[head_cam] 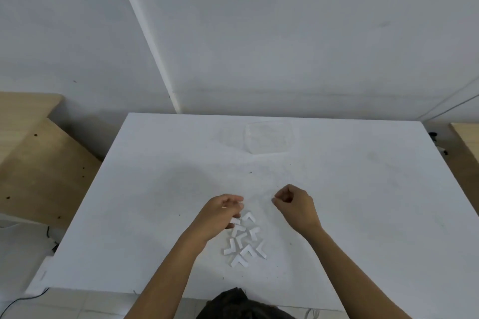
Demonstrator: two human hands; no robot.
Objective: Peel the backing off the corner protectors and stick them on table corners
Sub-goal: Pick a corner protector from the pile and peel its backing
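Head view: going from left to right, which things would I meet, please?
Wooden boards → left hand → right hand → wooden tabletop at the right edge. The pile of corner protectors overlaps the left hand, so it is left out.

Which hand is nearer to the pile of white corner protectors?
Left. The left hand overlaps the far-left edge of the pile; the right hand is apart from it, farther back and to the right.

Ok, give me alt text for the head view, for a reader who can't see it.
A person's left hand reaches into a heap of small white L-shaped corner protectors on a white table, while the right hand is curled beside it. A clear container sits near the far edge.
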